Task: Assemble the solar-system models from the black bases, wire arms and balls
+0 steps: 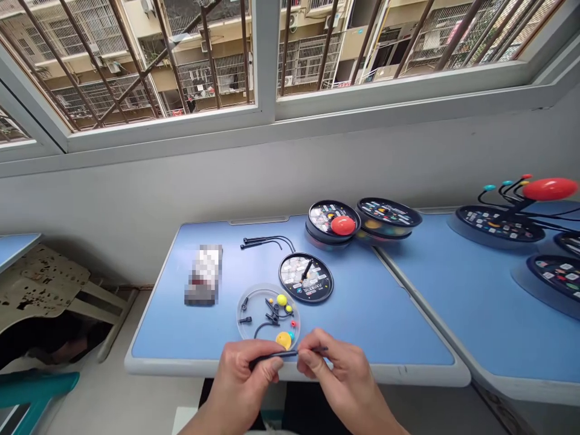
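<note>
At the table's front edge, my left hand [240, 374] pinches a thin black plastic rod [290, 354] between thumb and fingers. My right hand [344, 371] is closed on the rod's other end; whether it is one piece or two joined ones I cannot tell. Just beyond my hands lies a clear round tray [242, 335] with small black connectors, a curved black arm and yellow, orange, red and blue balls. A black-rimmed printed disc [317, 287] with a short black post sits past the tray. Several thin bent black rods [263, 241] lie behind it.
A blurred-out rectangular object [205, 275] lies at the left of the blue table [158, 326]. Two round cases stand at the back, one with a red ball [343, 226] on it. An assembled planet model [501, 223] stands on the adjoining table at right.
</note>
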`<state>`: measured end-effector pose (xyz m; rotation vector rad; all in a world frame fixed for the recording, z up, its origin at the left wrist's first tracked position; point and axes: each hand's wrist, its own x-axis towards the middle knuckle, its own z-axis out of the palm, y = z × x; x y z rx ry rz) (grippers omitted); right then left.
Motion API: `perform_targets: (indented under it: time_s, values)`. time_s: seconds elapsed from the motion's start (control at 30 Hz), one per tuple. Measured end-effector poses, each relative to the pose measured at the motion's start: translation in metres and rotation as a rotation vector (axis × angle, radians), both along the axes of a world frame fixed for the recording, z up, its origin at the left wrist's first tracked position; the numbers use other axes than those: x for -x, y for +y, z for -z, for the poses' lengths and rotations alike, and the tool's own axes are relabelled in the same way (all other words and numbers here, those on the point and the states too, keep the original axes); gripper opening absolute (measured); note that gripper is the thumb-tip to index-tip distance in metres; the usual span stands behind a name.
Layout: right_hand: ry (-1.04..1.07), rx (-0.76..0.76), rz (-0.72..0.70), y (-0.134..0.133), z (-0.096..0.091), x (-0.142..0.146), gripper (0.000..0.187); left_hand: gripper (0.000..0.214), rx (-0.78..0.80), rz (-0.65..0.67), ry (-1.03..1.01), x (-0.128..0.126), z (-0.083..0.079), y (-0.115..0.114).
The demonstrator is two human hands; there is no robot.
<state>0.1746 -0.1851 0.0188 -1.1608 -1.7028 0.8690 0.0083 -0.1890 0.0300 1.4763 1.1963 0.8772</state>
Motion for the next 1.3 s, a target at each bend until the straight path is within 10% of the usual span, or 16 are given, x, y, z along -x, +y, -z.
perform_targets:
  time_s: [0.33, 0.53, 0.8, 1.3]
  values:
    - [0.015, -0.085, 0.093, 0.013, 0.004, -0.001, 0.020, 0.026, -0.073, 0.047, 0.130, -0.003, -0.011, 0.012]
    - [0.028, -0.025, 0.219, 0.028, 0.008, -0.021, 0.033, 0.022, -0.293, -0.129, 0.345, 0.016, -0.031, 0.072]
    - [0.000, 0.106, 0.308, 0.022, 0.034, -0.052, 0.028, 0.021, -0.327, -0.269, 0.755, 0.011, 0.017, 0.172]
    - [0.010, 0.184, 0.304, 0.021, 0.068, -0.072, 0.029, 0.022, -0.501, -0.194, 1.102, -0.007, 0.038, 0.189]
